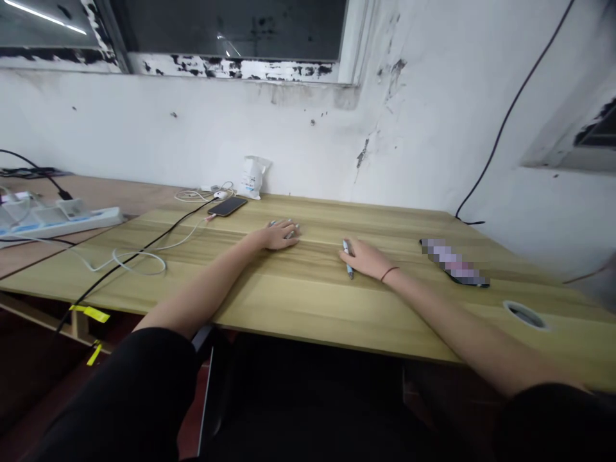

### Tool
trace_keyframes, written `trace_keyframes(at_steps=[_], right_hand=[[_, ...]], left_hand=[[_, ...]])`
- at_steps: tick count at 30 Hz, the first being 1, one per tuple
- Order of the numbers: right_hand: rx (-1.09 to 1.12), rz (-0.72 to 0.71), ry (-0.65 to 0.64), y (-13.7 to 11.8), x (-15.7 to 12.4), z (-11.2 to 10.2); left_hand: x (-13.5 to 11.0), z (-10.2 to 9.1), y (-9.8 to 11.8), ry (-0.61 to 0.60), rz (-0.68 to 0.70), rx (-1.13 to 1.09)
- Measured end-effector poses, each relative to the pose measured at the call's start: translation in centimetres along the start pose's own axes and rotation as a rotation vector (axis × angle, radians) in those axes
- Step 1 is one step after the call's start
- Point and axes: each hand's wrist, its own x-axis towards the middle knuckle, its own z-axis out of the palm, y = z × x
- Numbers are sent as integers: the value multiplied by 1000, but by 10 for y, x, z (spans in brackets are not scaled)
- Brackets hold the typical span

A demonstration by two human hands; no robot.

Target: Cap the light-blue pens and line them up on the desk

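Right hand [363,258] pinches a pen [347,259] against the desk [308,321] — left hand [279,235] lies half-curled, its hold unclear, a phone [227,206] just beyond it.

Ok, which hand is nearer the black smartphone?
Left: the left hand rests to the right of the smartphone, not touching it; the right hand lies farther right.

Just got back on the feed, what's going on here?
A person has both forearms on a wooden desk. Their right hand lies against a pen, though I can't tell whether it grips it. Their left hand rests palm down on the desk, with nothing clearly held. Beyond it lie a phone with a white cable attached and a white bag. A blurred-out dark object lies to the right.
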Motion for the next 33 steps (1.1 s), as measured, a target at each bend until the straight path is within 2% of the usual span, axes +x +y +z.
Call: trace_keyframes(at_steps=[3,10,19,25,27,29,31,33], right_hand=[[-5,54,-25,4,-6,-4],[-67,30,-94,-3,-9,-12],[55,5,46,-10,-14,-1],[107,-122,73,-28,-20,1],[132,-158,79,-30,-22,1],[147,-184,73,-32,-23,2],[152,-213,72,-34,-24,3],[157,-241,96,-34,-25,3]], left_hand=[[4,4,0,-29,-60,13],[7,8,-7,-79,-129,65],[-12,4,-14,-88,-172,91],[-27,5,-17,-74,-188,67],[-32,2,-11,-5,-216,66],[-36,-4,4,177,-222,76],[-37,-12,28,359,-112,54],[-33,-17,55,408,84,63]])
